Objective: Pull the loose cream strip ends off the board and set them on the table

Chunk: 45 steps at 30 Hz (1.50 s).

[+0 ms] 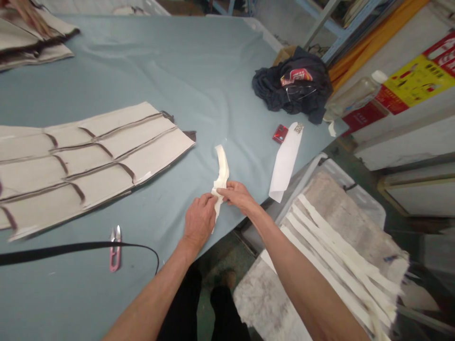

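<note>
A cream-coloured strip (222,163), perhaps tape or fabric, curves over the table's near edge, its far end lying away from me. My left hand (201,219) has its fingers closed on the strip's lower part. Close beside it, my right hand (236,195) pinches the same strip between thumb and fingers. To the left lie beige fabric panels (106,161) with dark seams and curved dark pieces. Pink-handled thread snips (115,251) rest at the lower left, a black strap (64,247) running across them.
A white paper piece (286,161) and a small red box (280,133) lie at right. Behind them are dark bundled cloth (295,85) and a bottle (355,97). Below right, fur-like material (330,199) bears several cream strips. Another person's hand (33,16) touches panels at upper left.
</note>
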Available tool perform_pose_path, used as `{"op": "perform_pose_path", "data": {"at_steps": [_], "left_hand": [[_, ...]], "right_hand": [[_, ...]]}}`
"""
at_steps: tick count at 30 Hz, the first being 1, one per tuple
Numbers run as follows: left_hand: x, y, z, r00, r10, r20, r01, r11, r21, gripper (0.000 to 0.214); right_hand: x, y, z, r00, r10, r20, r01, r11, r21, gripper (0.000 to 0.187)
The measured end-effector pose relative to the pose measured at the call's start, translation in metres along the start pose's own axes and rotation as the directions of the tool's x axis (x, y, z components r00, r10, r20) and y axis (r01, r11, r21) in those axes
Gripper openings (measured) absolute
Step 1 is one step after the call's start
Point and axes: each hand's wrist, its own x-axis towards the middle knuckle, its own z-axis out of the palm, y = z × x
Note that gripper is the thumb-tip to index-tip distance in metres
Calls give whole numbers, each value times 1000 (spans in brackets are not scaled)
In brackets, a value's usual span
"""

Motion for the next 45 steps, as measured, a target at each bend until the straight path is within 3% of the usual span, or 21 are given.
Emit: {"op": "perform_pose_path", "data": {"at_steps": [4, 7, 11, 15, 19, 23, 27, 30, 32, 34, 36, 38, 41, 43, 45], "left_hand": [[-1, 1, -1, 1000, 9, -17, -10, 1000, -23, 31], [-3, -2, 0, 999, 24, -39, -27, 997, -72, 31], [-3, -7, 3, 992, 28, -123, -55, 972, -226, 32], [-3, -10, 2, 973, -115, -201, 1, 871, -491, 31], [-4, -10, 1, 964, -199, -175, 78, 844, -530, 27], [-5, -10, 2, 976, -163, -144, 62, 845, -532, 27], [-4, -10, 2, 979, -142, -146, 34, 822, -569, 30], [-5, -11, 2, 976, -180, -121, 77, 807, -585, 32], [-6, -11, 4, 971, -216, -100, 115, 794, -598, 32], [-7, -11, 7, 965, -250, -83, 146, 770, -620, 33], [-6, -12, 8, 959, -277, -65, 169, 738, -653, 33], [-4, -12, 6, 952, -301, -45, 189, 701, -687, 32], [-1, -12, -2, 908, -418, 8, 260, 551, -793, 29], [0, -12, -10, 852, -523, 35, 302, 435, -848, 29], [-3, -12, -16, 809, -587, 44, 326, 384, -864, 30]], "right_hand": [[-4, -11, -13, 995, 78, 63, -79, 997, 8, 18], [-6, -11, -18, 996, 83, 30, -83, 996, -16, 17], [-5, -1, -16, 999, 18, -27, -20, 995, -93, 16], [1, 14, -12, 993, -67, -97, 51, 985, -163, 11], [4, 25, -9, 980, -125, -158, 93, 976, -199, 7], [-4, 29, -10, 967, -159, -198, 114, 969, -220, 12], [-22, 29, -9, 926, -230, -298, 155, 954, -256, 21], [-40, 30, -1, 845, -381, -375, 257, 905, -338, 25], [-51, 33, 7, 802, -516, -302, 375, 827, -418, 25], [-58, 37, 17, 793, -592, -146, 466, 743, -480, 27], [-61, 42, 25, 815, -577, -47, 467, 703, -536, 30], [-61, 46, 30, 844, -534, -47, 409, 699, -587, 32], [-59, 49, 33, 852, -516, -90, 371, 715, -592, 31], [-57, 51, 34, 845, -525, -107, 405, 757, -513, 28], [-55, 53, 33, 856, -498, -140, 441, 844, -306, 23]]}}
